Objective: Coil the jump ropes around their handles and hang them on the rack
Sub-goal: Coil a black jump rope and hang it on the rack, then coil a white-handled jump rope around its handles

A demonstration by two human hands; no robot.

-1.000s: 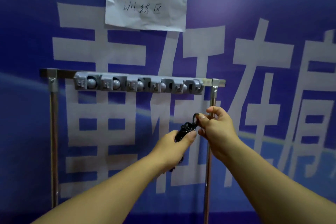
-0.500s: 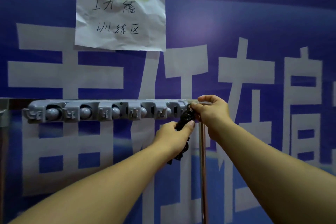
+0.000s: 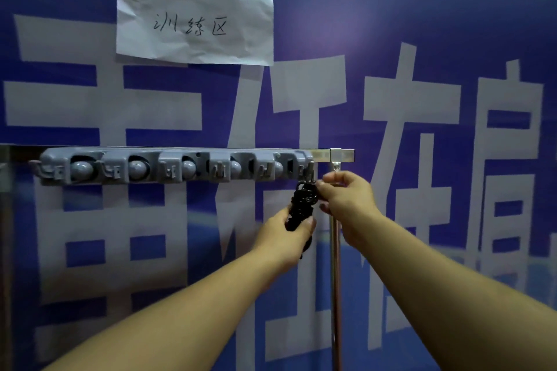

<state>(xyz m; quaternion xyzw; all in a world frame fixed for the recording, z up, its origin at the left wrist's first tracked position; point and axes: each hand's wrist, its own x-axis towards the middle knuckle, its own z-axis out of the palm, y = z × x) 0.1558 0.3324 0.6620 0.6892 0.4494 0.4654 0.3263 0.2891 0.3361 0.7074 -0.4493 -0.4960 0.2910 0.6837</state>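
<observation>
My left hand (image 3: 286,232) grips the coiled jump rope (image 3: 302,205); my right hand (image 3: 346,199) pinches its loop, seemingly at the rack's end hook (image 3: 308,171). Letting go early drops it.

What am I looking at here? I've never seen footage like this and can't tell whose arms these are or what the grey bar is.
The camera sits on a person's head, so the two arms are the wearer's own. The left hand grips a black jump rope bundle, coiled around its handles. The right hand pinches the bundle's top at the last hook of the grey rack, a strip of clips and hooks on a metal bar. Behind is a blue banner with a handwritten paper note taped on it.
</observation>
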